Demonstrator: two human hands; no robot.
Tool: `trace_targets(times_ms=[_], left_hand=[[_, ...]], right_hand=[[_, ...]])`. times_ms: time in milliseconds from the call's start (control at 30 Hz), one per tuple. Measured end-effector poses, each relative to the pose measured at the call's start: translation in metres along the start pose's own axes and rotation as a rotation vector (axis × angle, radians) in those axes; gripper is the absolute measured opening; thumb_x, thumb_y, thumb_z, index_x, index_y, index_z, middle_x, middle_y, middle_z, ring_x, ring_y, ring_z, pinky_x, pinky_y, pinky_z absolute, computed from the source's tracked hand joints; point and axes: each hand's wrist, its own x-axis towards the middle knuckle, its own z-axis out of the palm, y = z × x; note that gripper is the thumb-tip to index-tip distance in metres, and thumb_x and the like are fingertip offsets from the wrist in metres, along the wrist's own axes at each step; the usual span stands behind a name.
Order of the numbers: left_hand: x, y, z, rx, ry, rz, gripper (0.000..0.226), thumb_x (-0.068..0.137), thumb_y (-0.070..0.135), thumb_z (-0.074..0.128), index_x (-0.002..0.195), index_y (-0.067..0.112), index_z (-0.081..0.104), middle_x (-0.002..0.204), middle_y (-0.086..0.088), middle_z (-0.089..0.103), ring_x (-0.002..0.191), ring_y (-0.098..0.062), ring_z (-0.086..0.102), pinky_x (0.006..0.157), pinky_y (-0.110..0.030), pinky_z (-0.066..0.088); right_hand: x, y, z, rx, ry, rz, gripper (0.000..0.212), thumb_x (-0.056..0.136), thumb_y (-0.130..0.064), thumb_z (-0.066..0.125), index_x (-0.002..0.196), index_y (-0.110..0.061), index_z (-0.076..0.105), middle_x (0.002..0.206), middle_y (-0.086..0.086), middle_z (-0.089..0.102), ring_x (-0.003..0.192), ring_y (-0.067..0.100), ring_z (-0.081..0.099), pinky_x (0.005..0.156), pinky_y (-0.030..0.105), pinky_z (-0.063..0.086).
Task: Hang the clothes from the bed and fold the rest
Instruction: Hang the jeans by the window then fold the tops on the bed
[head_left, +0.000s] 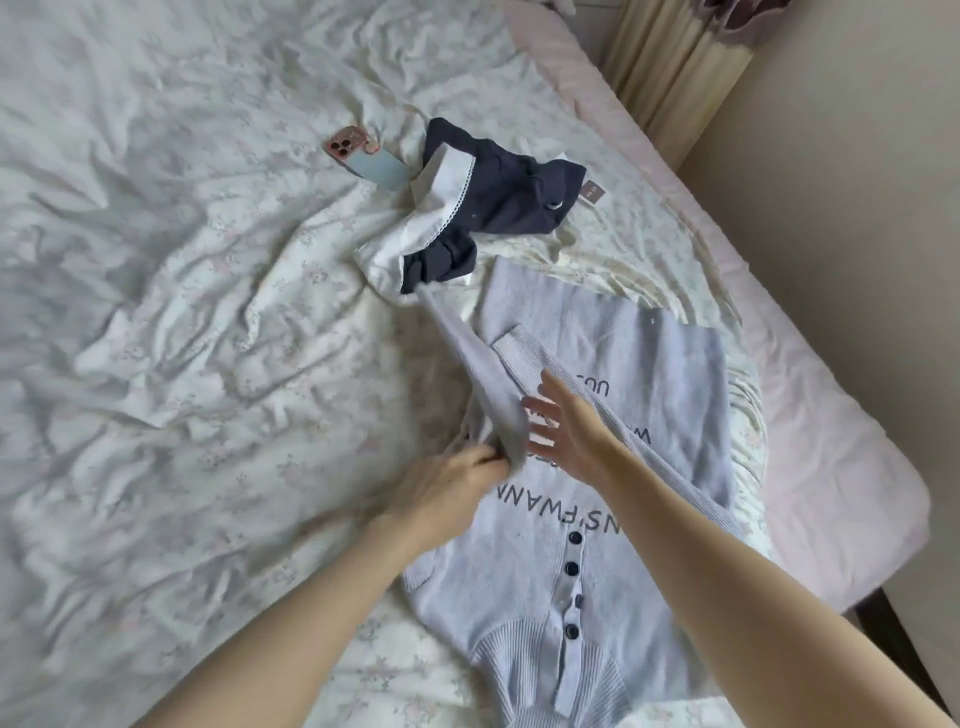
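While the pale blue knit top (613, 519) is lying face-up on the bed (182, 338), left hand (447, 493) is pinching its sleeve (483, 374), fingers curled on the fabric. Right hand (566, 426) is hovering over the top's chest, fingers spread. Beyond the top: navy-and-white garment (493, 202) crumpled, phone (363, 161) beside it.

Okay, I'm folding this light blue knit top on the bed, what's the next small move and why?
Probably lay the sleeve across the knit top. The left hand grips the sleeve's base, its far end trails toward the navy garment, and the right hand hovers open above the chest.
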Motion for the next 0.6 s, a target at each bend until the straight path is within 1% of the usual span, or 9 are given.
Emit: trace_targets(times_ms=[67, 167, 267, 333, 367, 433, 500, 533, 600], left_hand=[[-0.007, 0.01, 0.007, 0.141, -0.101, 0.09, 0.057, 0.082, -0.002, 0.044, 0.128, 0.032, 0.047, 0.124, 0.01, 0.049, 0.099, -0.025, 0.056, 0.052, -0.03, 0.032], [-0.016, 0.013, 0.008, 0.235, -0.136, 0.119, 0.061, 0.079, 0.0, 0.048, 0.129, 0.034, 0.044, 0.122, 0.006, 0.048, 0.099, -0.024, 0.056, 0.059, -0.025, 0.027], [-0.022, 0.009, 0.009, 0.314, -0.185, 0.086, 0.063, 0.077, -0.001, 0.047, 0.13, 0.032, 0.039, 0.114, -0.005, 0.044, 0.084, -0.025, 0.059, 0.05, -0.025, 0.021], [-0.024, 0.01, 0.009, 0.367, -0.198, 0.072, 0.057, 0.079, 0.001, 0.044, 0.128, 0.028, 0.04, 0.111, -0.007, 0.047, 0.091, -0.028, 0.059, 0.051, -0.029, 0.023], [-0.026, 0.01, 0.01, 0.382, -0.205, 0.073, 0.052, 0.081, 0.002, 0.044, 0.127, 0.026, 0.043, 0.111, -0.007, 0.049, 0.094, -0.027, 0.059, 0.053, -0.03, 0.027], [-0.03, 0.011, 0.011, 0.377, -0.188, 0.091, 0.041, 0.081, 0.007, 0.052, 0.118, 0.024, 0.054, 0.104, -0.002, 0.057, 0.088, -0.022, 0.061, 0.055, -0.03, 0.036], [-0.034, 0.013, 0.01, 0.4, -0.162, 0.138, 0.034, 0.061, 0.011, 0.074, 0.093, 0.024, 0.068, 0.079, 0.005, 0.063, 0.066, -0.013, 0.063, 0.044, -0.023, 0.044], [-0.035, 0.012, 0.009, 0.397, -0.143, 0.148, 0.038, 0.049, 0.011, 0.08, 0.083, 0.024, 0.07, 0.067, 0.007, 0.061, 0.056, -0.01, 0.06, 0.039, -0.02, 0.043], [-0.036, 0.011, 0.009, 0.363, -0.094, 0.108, 0.048, 0.037, 0.003, 0.083, 0.081, 0.019, 0.072, 0.058, 0.007, 0.058, 0.048, -0.009, 0.056, 0.033, -0.017, 0.038]], right_hand=[[0.002, 0.005, -0.006, -0.098, -0.01, 0.063, 0.076, 0.083, -0.051, 0.06, 0.142, -0.017, 0.026, 0.141, 0.006, 0.038, 0.114, 0.031, 0.051, 0.087, 0.041, 0.049], [0.006, 0.025, -0.008, -0.522, 0.078, -0.015, 0.096, 0.078, -0.052, 0.066, 0.149, -0.025, 0.007, 0.152, 0.01, 0.022, 0.129, 0.03, 0.039, 0.101, 0.046, 0.04], [0.021, 0.041, 0.002, -1.104, 0.128, -0.231, 0.095, 0.077, -0.06, 0.061, 0.149, -0.023, 0.012, 0.154, 0.008, 0.011, 0.14, 0.033, 0.015, 0.111, 0.054, 0.024], [0.028, 0.046, 0.016, -1.337, 0.062, -0.221, 0.099, 0.075, -0.068, 0.056, 0.148, -0.018, 0.012, 0.154, 0.004, 0.006, 0.14, 0.032, 0.009, 0.109, 0.055, 0.026], [0.031, 0.048, 0.021, -1.405, 0.038, -0.179, 0.1, 0.075, -0.069, 0.056, 0.147, -0.012, 0.014, 0.154, 0.003, 0.009, 0.139, 0.03, 0.011, 0.106, 0.054, 0.03], [0.037, 0.053, 0.028, -1.503, 0.067, -0.149, 0.084, 0.082, -0.053, 0.058, 0.142, -0.005, 0.025, 0.148, 0.008, 0.021, 0.134, 0.03, 0.022, 0.098, 0.048, 0.039], [0.039, 0.054, 0.027, -1.524, 0.197, -0.25, 0.045, 0.088, -0.023, 0.053, 0.128, -0.003, 0.043, 0.134, 0.013, 0.041, 0.122, 0.03, 0.038, 0.085, 0.04, 0.044], [0.039, 0.051, 0.026, -1.473, 0.275, -0.314, 0.031, 0.088, -0.011, 0.048, 0.118, -0.003, 0.051, 0.122, 0.014, 0.05, 0.11, 0.03, 0.047, 0.077, 0.038, 0.044], [0.04, 0.042, 0.017, -1.244, 0.402, -0.338, 0.025, 0.084, -0.002, 0.042, 0.101, -0.004, 0.059, 0.096, 0.013, 0.058, 0.084, 0.029, 0.053, 0.064, 0.033, 0.04]])
